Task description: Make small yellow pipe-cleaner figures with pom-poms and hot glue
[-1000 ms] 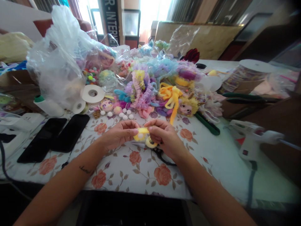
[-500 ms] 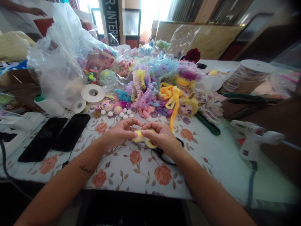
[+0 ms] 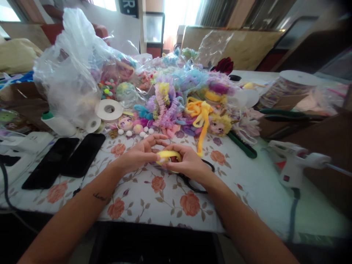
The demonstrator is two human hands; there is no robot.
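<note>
Both hands meet over the flowered tablecloth (image 3: 158, 205). My left hand (image 3: 137, 152) pinches one end of a fuzzy yellow pipe cleaner (image 3: 168, 154) between thumb and finger. My right hand (image 3: 189, 161) grips the same strand, which bends into a loop between the two hands. Beneath my right hand lie black-handled scissors (image 3: 196, 190), partly hidden by the hand and wrist. Just beyond the hands, a bundle of orange-yellow pipe cleaner (image 3: 200, 112) rests on the pile, with one strand hanging toward me.
A heap of pastel trims, doll heads and plastic wrap spans the back, beside a clear plastic bag (image 3: 74, 73). Two black phones (image 3: 51, 163) and a power strip (image 3: 27, 146) lie left. At right are a hot glue gun (image 3: 294, 161) and a green-handled tool (image 3: 243, 145).
The yellow strand has been turned into a more open loop between my hands. My right fingers have shifted around it. In the background a person's arm has moved, and a white sheet now shows.
</note>
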